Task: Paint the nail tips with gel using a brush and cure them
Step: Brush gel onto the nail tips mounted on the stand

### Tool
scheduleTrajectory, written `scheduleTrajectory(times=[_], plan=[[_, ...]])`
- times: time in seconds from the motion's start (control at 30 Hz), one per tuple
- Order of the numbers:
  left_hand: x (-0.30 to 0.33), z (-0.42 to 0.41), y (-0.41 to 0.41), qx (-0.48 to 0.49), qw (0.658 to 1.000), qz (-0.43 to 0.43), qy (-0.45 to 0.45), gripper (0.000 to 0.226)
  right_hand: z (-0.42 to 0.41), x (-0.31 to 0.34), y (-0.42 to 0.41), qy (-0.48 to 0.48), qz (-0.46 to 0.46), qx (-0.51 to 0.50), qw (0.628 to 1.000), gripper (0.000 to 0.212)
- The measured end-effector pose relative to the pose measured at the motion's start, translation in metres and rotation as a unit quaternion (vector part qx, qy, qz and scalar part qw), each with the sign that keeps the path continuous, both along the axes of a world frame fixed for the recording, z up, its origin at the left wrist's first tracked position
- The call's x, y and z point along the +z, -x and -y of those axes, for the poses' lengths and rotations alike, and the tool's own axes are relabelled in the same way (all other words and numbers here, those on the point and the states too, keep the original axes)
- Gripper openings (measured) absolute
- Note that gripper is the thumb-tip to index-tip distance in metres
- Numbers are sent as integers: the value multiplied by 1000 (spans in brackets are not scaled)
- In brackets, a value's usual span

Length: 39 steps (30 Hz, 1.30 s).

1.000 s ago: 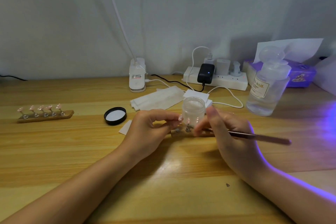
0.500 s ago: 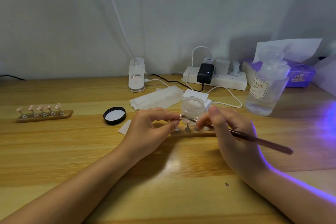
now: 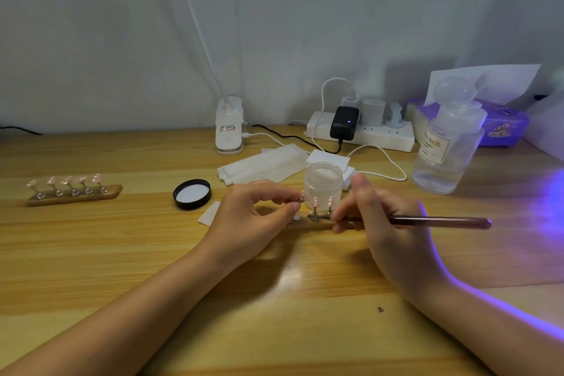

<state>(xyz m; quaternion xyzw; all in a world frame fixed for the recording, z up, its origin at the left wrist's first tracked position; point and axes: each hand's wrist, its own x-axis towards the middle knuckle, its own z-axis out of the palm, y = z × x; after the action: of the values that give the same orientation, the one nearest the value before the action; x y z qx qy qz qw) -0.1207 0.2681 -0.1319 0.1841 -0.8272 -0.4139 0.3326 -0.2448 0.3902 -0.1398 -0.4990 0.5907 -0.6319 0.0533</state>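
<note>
Pinching one small nail tip (image 3: 302, 198) between thumb and forefinger, the left hand (image 3: 250, 217) holds it just above the wooden holder (image 3: 308, 224) — the right hand (image 3: 387, 223) is closed around the brush (image 3: 439, 221), behind them the open gel jar (image 3: 323, 185).

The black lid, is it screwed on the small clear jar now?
No, the black lid lies on the table, inner side up, left of the left hand, while the jar stands open.
</note>
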Motion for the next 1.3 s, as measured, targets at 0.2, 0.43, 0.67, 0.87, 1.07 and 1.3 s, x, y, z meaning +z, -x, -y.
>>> scheduleTrajectory(times=[0.2, 0.43, 0.67, 0.87, 1.07, 1.3], plan=[[1, -1, 0, -2, 1000, 0, 2, 18, 2, 2, 1, -4, -83, -23, 996, 35], [3, -1, 0, -5, 1000, 15, 16, 24, -1, -1, 0, 23, -65, -15, 998, 41], [2, 0, 1, -5, 1000, 11, 7, 20, 0, -2, 2, 14, -68, -7, 998, 44], [1, 0, 1, -5, 1000, -3, 7, 23, 2, -1, 1, 7, -87, -39, 995, 38], [1, 0, 1, -10, 1000, -16, 12, 27, -1, -1, -1, 16, -43, -13, 999, 48], [0, 0, 1, -10, 999, -25, 17, 28, 0, -1, -1, 8, -96, -36, 995, 52]])
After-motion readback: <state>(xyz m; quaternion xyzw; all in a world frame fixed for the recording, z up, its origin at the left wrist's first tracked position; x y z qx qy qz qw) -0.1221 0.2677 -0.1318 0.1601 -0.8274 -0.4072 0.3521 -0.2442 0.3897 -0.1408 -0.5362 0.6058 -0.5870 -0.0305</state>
